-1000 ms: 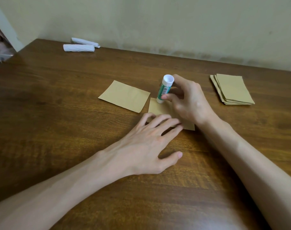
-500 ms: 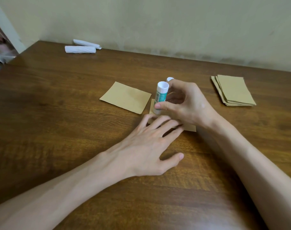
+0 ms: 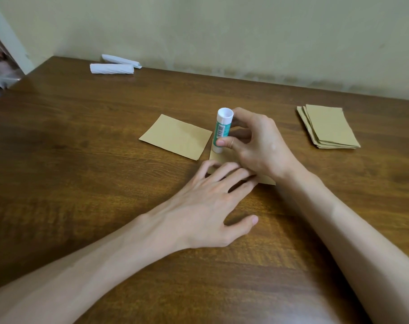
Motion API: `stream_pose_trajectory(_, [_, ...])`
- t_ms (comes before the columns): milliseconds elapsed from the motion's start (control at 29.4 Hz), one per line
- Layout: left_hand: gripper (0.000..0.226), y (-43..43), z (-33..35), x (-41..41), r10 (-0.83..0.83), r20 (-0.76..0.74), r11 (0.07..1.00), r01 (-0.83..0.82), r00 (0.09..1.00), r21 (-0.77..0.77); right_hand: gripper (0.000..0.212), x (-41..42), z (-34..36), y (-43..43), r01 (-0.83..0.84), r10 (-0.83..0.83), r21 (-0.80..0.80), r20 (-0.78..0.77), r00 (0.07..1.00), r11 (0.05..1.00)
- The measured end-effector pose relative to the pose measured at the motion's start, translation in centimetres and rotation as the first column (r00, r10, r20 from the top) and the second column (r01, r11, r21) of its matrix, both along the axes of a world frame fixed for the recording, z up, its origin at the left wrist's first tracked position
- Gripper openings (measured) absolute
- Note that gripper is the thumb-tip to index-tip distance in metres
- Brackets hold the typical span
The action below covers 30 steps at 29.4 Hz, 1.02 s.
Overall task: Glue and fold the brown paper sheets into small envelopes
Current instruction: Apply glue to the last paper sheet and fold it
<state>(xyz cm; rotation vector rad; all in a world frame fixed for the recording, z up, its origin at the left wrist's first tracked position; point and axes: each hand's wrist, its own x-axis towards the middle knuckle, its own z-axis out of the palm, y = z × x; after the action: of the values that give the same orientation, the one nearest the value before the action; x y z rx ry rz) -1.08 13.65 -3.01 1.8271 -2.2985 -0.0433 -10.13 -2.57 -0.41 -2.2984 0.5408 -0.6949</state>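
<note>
At the far left, two white rolls (image 3: 112, 68) lie near the wall on the table (image 3: 82, 183). Nearer the middle, a loose sheet (image 3: 175, 139) lies flat and unfolded, so it has yet to be worked. Just beside it, the left hand (image 3: 205, 206) lies flat with its fingers spread, pinning the current sheet (image 3: 216, 156). The right hand (image 3: 259, 146) grasps the glue stick (image 3: 222, 132), upright with its tip down on that sheet's far left corner. By the look of it gluing is under way, and folding remains. Well to the right sits a stack (image 3: 329, 127) of brown pieces; whether these are finished envelopes or spare sheets I cannot tell.
</note>
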Motion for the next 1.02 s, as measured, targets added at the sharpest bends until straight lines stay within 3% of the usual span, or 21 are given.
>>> stream_pose_trajectory(408, [0.073, -0.1, 0.0, 0.0, -0.001, -0.005, 0.999, 0.001, 1.000, 0.039, 0.022, 1.5, -0.1, -1.0, 0.054, -0.053, -0.030, 0.009, 0.999, 0.998])
stream_pose_trajectory(579, [0.072, 0.0, 0.0, 0.1, 0.002, 0.013, 0.999, -0.003, 1.000, 0.035, 0.025, 0.4, 0.7, -1.7, 0.189, -0.189, 0.025, 0.252, 0.949, 0.982])
stream_pose_trajectory(681, [0.066, -0.1, 0.4, -0.1, 0.006, 0.005, 1.000, -0.006, 1.000, 0.015, 0.027, -1.7, 2.3, -2.1, 0.281, -0.285, 0.059, 0.319, 0.904, 0.958])
stream_pose_trajectory(1021, [0.060, -1.8, 1.5, -2.0, 0.075, 0.041, 0.997, -0.074, 0.996, -0.019, 0.027, -7.2, 2.0, -2.3, 0.408, -0.420, 0.100, 0.256, 0.871, 0.907])
